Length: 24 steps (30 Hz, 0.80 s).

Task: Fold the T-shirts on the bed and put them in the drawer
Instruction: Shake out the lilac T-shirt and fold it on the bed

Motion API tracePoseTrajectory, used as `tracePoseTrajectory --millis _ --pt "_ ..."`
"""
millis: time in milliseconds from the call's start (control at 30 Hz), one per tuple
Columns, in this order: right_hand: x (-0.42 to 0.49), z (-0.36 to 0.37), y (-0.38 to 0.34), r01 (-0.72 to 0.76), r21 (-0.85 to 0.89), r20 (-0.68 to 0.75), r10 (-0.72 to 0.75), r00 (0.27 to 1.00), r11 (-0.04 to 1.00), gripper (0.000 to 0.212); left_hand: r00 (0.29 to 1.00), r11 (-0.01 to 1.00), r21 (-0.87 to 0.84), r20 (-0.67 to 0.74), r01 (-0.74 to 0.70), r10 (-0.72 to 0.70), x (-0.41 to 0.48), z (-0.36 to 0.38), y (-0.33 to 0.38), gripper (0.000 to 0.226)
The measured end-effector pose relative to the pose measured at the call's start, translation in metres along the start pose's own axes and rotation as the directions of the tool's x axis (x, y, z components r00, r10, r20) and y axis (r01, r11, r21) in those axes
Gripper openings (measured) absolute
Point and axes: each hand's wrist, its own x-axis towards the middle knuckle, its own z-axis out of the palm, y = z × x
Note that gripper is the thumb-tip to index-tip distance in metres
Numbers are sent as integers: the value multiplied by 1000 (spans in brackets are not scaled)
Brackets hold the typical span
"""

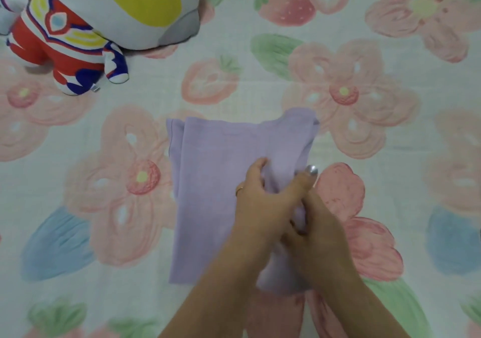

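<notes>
1. Lilac cloth is bunched between the two hands at the near right part of the T-shirt [208, 194], which lies on the bed [260, 82].
2. The left hand [263, 202] is seen over the shirt's right half, fingers curled into the fabric; its grip is closed on a gathered fold, and a ring is worn on one finger.
3. The right hand [322, 236] is pressed against the left from the right side, its grip also closed on the same gathered fold; a silvery painted nail is shown at the shirt's right edge.
4. The shirt is laid lengthwise, partly folded, with a narrow flap turned in along its left side and the collar end pointing away.
5. The bed is covered by a sheet printed with pink flowers, strawberries and green and blue leaves.
6. Farther off, at the far left, a red, white and blue plush toy [65, 51] is set well apart from the shirt, touching a grey cushion [125, 6] with a yellow oval.
</notes>
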Motion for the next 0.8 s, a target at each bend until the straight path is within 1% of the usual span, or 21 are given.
tracePoseTrajectory --millis 33,100,133,167,200,233,267,300,333,367,433,467,533,567,600,633,667,700,733,767,800 --pt "-6 2 -13 46 -34 21 -45 999 998 3 999 999 -40 24 -34 35 3 0 4 82" --pt "-16 4 -30 141 -46 90 -136 987 989 5 997 997 -55 -56 -61 57 7 -11 10 49" --pt "-22 4 -35 170 -13 157 -166 974 985 8 994 995 -94 -111 -17 7 6 -19 9 32" --pt "-27 2 -38 189 41 199 -194 961 981 25 991 986 -161 -125 30 -51 4 -26 10 17" --pt "-34 -2 -38 167 112 185 -186 965 980 40 991 969 -240 -101 65 -91 0 -31 13 9" --pt "-39 -8 -38 106 218 103 -131 986 970 46 994 954 -292 -53 72 -92 -7 -35 17 12" --pt "-43 -16 -39 32 347 -1 -33 999 937 43 997 947 -314 -10 69 -76 -16 -37 24 14" --pt "-46 -24 -35 -21 464 -96 74 993 886 37 998 946 -319 26 54 -49 -26 -40 30 13" --pt "-47 -34 -31 -67 542 -165 184 969 838 38 998 939 -341 63 37 -17 -38 -45 38 12" --pt "-48 -45 -24 -123 588 -169 270 948 800 46 995 923 -384 100 21 19 -49 -51 45 15" --pt "-47 -66 -10 -275 644 -50 398 916 714 66 988 888 -459 123 -29 96 -68 -68 61 30" --pt "-48 -74 -7 -334 652 25 421 907 681 70 986 881 -470 117 -53 122 -74 -77 64 37" --pt "-50 -82 -2 -361 673 160 349 923 646 66 989 899 -438 115 -30 89 -73 -96 55 46" --pt "-50 -82 2 -352 688 211 289 934 634 66 992 905 -426 120 17 38 -66 -103 42 45" --pt "-51 -79 7 -365 686 249 268 931 630 66 993 904 -420 119 74 -26 -57 -108 26 41" --pt "-52 -73 16 -393 650 263 293 919 650 58 991 906 -405 97 122 -90 -46 -111 7 39" --pt "-53 -64 25 -431 572 244 356 902 698 48 989 919 -364 50 151 -142 -37 -112 -13 41" --pt "-54 -54 36 -459 451 186 423 887 766 39 984 943 -289 -20 165 -179 -29 -113 -34 47" --pt "-55 -44 45 -484 329 123 471 873 811 33 977 973 -154 -104 171 -188 -24 -115 -56 55" --pt "-59 -35 55 -500 244 85 496 864 831 30 967 986 22 -201 167 -159 -23 -116 -77 60" --pt "-63 -28 61 -510 207 64 508 859 835 28 951 968 196 -295 158 -96 -24 -117 -92 60"
